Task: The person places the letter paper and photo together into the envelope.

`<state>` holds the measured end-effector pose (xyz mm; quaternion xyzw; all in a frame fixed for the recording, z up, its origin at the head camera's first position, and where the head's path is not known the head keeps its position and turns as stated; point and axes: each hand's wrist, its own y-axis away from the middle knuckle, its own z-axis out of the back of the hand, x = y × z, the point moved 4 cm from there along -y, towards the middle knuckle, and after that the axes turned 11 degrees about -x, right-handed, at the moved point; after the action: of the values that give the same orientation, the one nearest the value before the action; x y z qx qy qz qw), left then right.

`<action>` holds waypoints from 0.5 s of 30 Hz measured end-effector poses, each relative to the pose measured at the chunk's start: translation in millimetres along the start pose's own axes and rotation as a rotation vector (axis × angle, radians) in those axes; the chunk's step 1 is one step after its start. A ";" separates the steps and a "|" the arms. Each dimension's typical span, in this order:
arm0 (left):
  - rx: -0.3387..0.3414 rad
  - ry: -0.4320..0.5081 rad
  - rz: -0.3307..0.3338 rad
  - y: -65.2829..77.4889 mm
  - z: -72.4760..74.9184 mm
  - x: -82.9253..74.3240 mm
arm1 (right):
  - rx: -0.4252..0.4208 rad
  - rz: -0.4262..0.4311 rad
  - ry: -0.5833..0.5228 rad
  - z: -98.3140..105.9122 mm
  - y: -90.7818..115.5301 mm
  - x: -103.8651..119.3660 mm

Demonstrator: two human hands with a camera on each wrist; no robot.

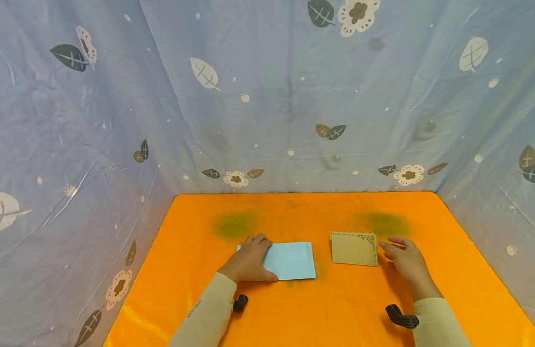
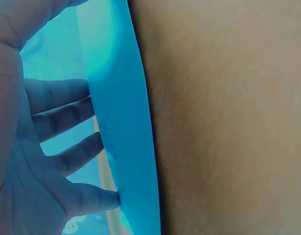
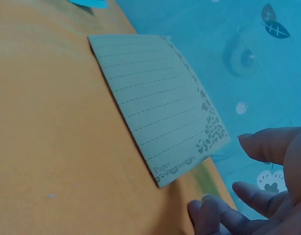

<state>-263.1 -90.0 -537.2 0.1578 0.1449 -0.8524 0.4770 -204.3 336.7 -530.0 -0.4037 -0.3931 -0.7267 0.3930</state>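
Note:
A light blue paper envelope (image 1: pixel 289 261) lies on the orange table, a fold line near its right end. My left hand (image 1: pixel 251 260) arches over its left part and holds it across the width, thumb at the near edge and fingers at the far edge. In the left wrist view, the fingertips meet the envelope's (image 2: pixel 123 122) far edge. To the right lie tan lined note cards (image 1: pixel 353 249) with a floral corner, another edge peeking out at the left. My right hand (image 1: pixel 406 262) hovers just right of them, fingers loosely bent and apart from the cards (image 3: pixel 150 103).
The orange table (image 1: pixel 289 313) carries two dark greenish smudges towards its back. A blue-grey curtain (image 1: pixel 267 111) with leaf and flower prints surrounds it at the back and sides. Black wrist mounts (image 1: pixel 399 316) stick out from both sleeves.

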 end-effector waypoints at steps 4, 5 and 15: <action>-0.005 -0.003 0.001 0.2 -0.4 1.4 | 0.013 -0.011 0.015 -0.3 -1.0 1.5; -0.006 -0.003 0.001 0.2 -0.4 1.5 | 0.015 -0.013 0.018 -0.8 -1.2 1.9; -0.003 0.013 0.006 -0.8 -0.1 1.1 | 0.054 -0.006 0.041 -14.7 1.0 8.9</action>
<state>-264.4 -90.4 -537.7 0.1632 0.1487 -0.8496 0.4789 -210.7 321.0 -527.1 -0.3768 -0.4056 -0.7253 0.4092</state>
